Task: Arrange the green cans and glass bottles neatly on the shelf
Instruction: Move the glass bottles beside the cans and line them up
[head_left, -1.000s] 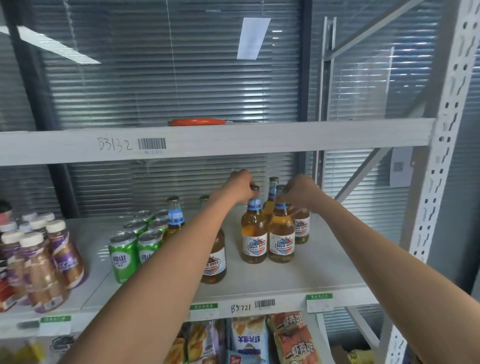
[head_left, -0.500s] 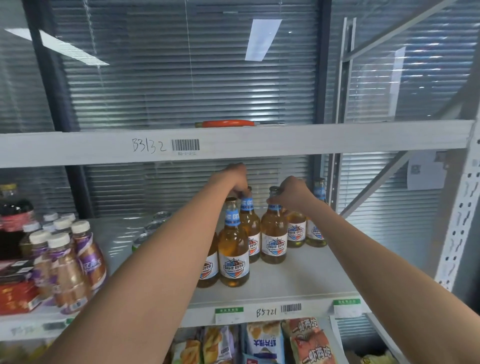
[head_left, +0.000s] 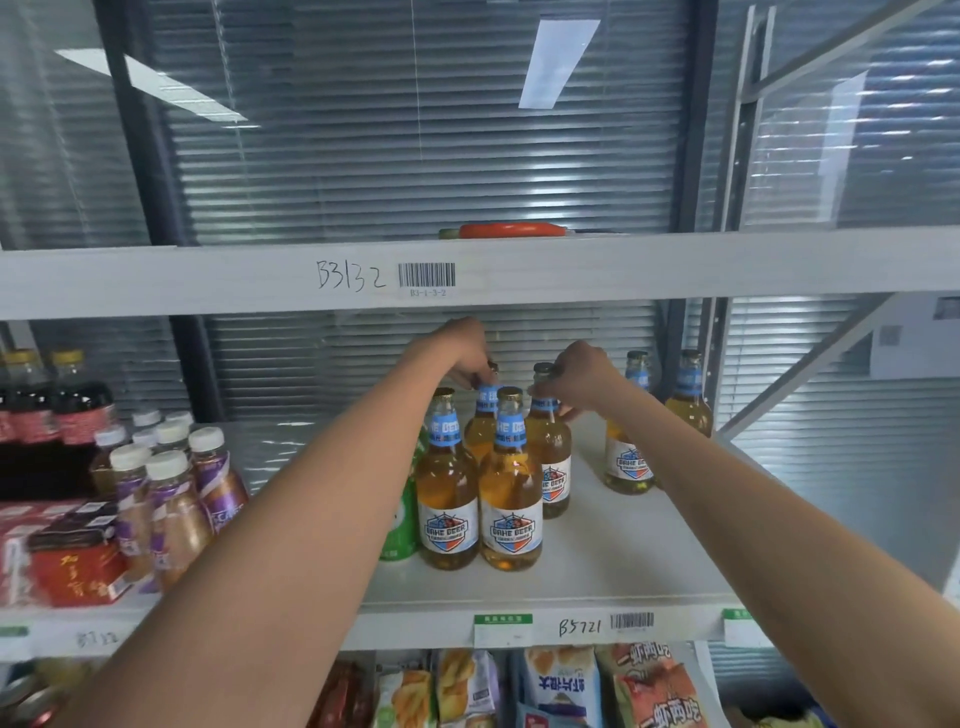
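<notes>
I have both hands up at the back of the beer-bottle cluster on the shelf (head_left: 597, 571). My left hand (head_left: 462, 353) has its fingers closed round the cap of the rear left bottle (head_left: 483, 421); my right hand (head_left: 576, 379) has its fingers pinched on the neck of the rear right bottle (head_left: 550, 452). Two front bottles (head_left: 511, 499) stand touching just ahead of them, and two more bottles (head_left: 626, 462) stand well apart to the right. I judge the step to be squaring up the rear pair; next, those two stray bottles want bringing in. My left forearm hides nearly all the green cans: only one can (head_left: 402, 519) shows, beside the front left bottle. Whether the rear bottles are lifted or standing, I cannot tell.
</notes>
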